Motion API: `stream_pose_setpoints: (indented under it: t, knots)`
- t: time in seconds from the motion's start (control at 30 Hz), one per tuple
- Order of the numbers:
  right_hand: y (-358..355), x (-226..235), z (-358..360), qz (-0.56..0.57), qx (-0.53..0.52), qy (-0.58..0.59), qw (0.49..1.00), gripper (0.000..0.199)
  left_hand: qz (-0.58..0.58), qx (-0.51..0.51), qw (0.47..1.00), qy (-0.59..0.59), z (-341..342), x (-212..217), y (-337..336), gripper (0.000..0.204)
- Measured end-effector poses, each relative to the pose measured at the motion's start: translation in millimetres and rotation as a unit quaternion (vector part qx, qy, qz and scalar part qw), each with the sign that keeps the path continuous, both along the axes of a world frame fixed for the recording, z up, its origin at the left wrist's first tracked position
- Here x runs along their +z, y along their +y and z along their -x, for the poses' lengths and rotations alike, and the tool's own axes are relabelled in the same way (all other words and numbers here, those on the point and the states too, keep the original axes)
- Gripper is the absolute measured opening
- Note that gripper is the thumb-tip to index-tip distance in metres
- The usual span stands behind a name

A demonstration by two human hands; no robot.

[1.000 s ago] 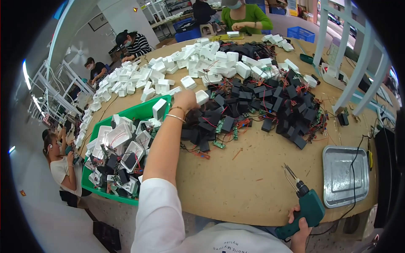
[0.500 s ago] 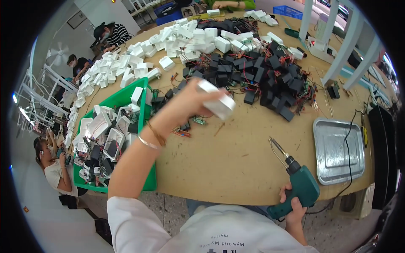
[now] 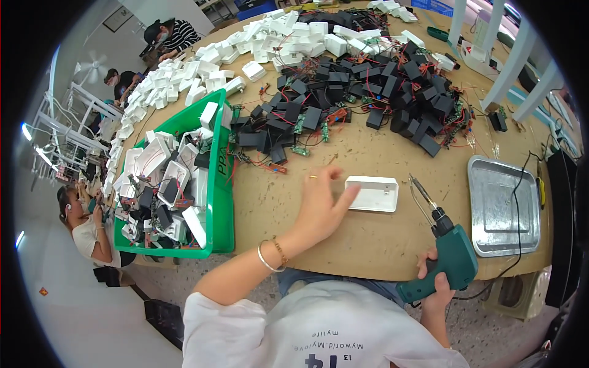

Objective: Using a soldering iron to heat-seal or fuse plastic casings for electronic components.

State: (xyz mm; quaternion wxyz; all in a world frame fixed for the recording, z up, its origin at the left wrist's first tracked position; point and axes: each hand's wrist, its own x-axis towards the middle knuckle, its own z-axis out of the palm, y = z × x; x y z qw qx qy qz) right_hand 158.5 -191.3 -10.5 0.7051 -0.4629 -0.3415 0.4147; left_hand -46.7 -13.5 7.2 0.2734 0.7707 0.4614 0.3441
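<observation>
My left hand (image 3: 320,208) is just left of a hollow white plastic case (image 3: 375,199), which lies open side up on the tabletop. Its fingers are apart, with the thumb at the case's left edge; whether it touches is hard to tell. My right hand (image 3: 438,297) grips a dark green soldering gun (image 3: 453,260) near the table's front edge. The gun's metal tip and a thin feed tube point up and left, toward the right side of the case.
Left stands a green bin (image 3: 222,202) of white cases and wired black blocks. Beyond lie a heap of black blocks (image 3: 392,92) with wires and many white cases (image 3: 270,40). A metal tray (image 3: 504,208) sits right, crossed by a black cord. Several people work at the far left.
My left hand has come down and nearer with the white case, set it on the table and let go. The soldering gun stays in my right hand.
</observation>
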Motion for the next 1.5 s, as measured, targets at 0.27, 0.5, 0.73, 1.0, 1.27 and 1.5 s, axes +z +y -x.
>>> stream_pose_setpoints:
  t: [0.27, 0.5, 0.73, 1.0, 1.27, 1.5]
  knots:
    - [1.0, 3.9, 1.8, 0.010, -0.002, -0.005, 1.000, 0.054, -0.146, 0.327, 0.932, -0.058, 74.3, -5.8, 33.6, 0.042]
    - [2.8, 2.2, 3.8, 0.005, -0.035, -0.003, 0.999, 0.054, -0.047, 0.204, 0.947, -0.245, 89.1, 12.3, 46.4, 0.023]
    - [2.9, 1.8, 0.5, 0.002, -0.014, 0.006, 1.000, 0.053, -0.097, 0.027, 0.994, 0.036, 72.2, 36.8, 9.4, 0.037]
    - [2.0, 2.0, 3.0, 0.015, -0.031, -0.012, 0.999, 0.051, 0.061, 0.026, 0.997, -0.030, 57.1, -3.4, 7.8, 0.023]
    - [4.3, 2.7, 5.4, 0.011, -0.035, -0.011, 0.999, 0.050, 0.170, 0.059, 0.964, -0.196, 65.5, -5.2, 11.4, 0.011]
    - [6.2, 4.2, 7.1, 0.013, -0.044, -0.027, 0.999, 0.049, 0.152, -0.026, 0.972, -0.176, 71.1, -8.0, 18.2, 0.011]
